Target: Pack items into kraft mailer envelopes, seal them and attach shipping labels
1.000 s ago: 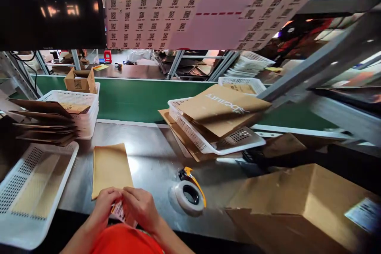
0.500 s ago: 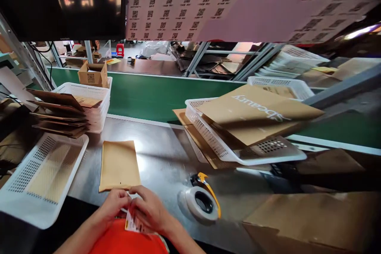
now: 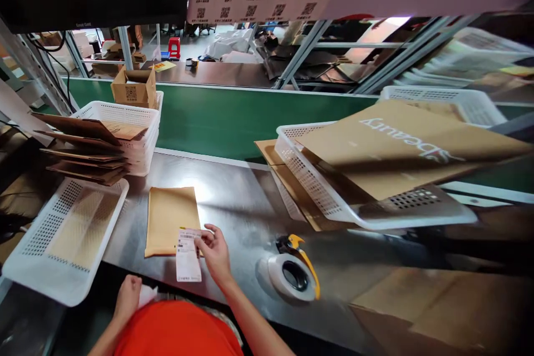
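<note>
Our right hand (image 3: 214,252) is half-curled, its fingertips gripping the edge of a printed shipping label (image 3: 188,255). The label lies across the lower edge of a kraft envelope (image 3: 171,221) on the steel worktop (image 3: 236,200). Our left hand (image 3: 128,298) is closed on a white scrap (image 3: 147,295) near the worktop's front edge. A tape roll (image 3: 292,277) sits to our right, and a white perforated tray (image 3: 67,239) lies to our left.

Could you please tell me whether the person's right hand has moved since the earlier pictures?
Yes. It has moved forward, away from the person: the right hand was below the near edge of the kraft envelope and now reaches past that edge, beside the envelope's right side.
</note>
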Demonstrator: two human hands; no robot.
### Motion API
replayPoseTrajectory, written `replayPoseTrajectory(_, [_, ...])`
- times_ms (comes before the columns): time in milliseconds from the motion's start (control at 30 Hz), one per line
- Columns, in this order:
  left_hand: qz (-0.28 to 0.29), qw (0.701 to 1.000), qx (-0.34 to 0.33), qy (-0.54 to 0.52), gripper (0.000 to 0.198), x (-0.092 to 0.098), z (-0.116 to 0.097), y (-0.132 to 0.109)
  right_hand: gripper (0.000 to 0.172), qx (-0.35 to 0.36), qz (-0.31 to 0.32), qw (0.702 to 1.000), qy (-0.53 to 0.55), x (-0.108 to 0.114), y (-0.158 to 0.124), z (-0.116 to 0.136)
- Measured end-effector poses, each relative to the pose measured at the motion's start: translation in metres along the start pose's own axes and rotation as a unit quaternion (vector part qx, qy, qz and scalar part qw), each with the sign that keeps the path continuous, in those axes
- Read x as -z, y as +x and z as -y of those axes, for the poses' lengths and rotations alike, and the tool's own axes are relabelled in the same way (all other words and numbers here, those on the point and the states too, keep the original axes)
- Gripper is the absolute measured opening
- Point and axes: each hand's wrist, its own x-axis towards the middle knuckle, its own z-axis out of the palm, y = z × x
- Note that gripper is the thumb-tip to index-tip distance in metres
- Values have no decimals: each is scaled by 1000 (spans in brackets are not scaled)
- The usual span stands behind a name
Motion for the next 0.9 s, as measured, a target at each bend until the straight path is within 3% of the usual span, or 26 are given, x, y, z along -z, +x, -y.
replayPoseTrajectory(100, [56, 994, -84, 49, 21, -3, 7, 0, 47, -23, 22, 999, -6, -16, 35, -27])
replayPoseTrajectory(200, [99, 965, -187, 155, 18, -7, -3, -1, 48, -32, 30, 999, -18, -28, 51, -50])
replayPoseTrajectory(333, [108, 907, -348, 212, 19, -14, -25, 0, 51, -29, 44, 998, -36, -35, 60, -69])
replayPoseTrajectory(533, [96, 830, -493, 243, 11, -42, -33, 22, 53, -15, 57, 996, -66, -34, 71, -83])
replayPoseTrajectory(700, [145, 776, -525, 316, 25, -52, -37, 39, 53, 0, 68, 992, -106, -31, 74, -97])
replayPoseTrajectory(900, [159, 770, -514, 342, 35, -51, -38, 42, 51, 48, 82, 978, -184, -28, 77, -111])
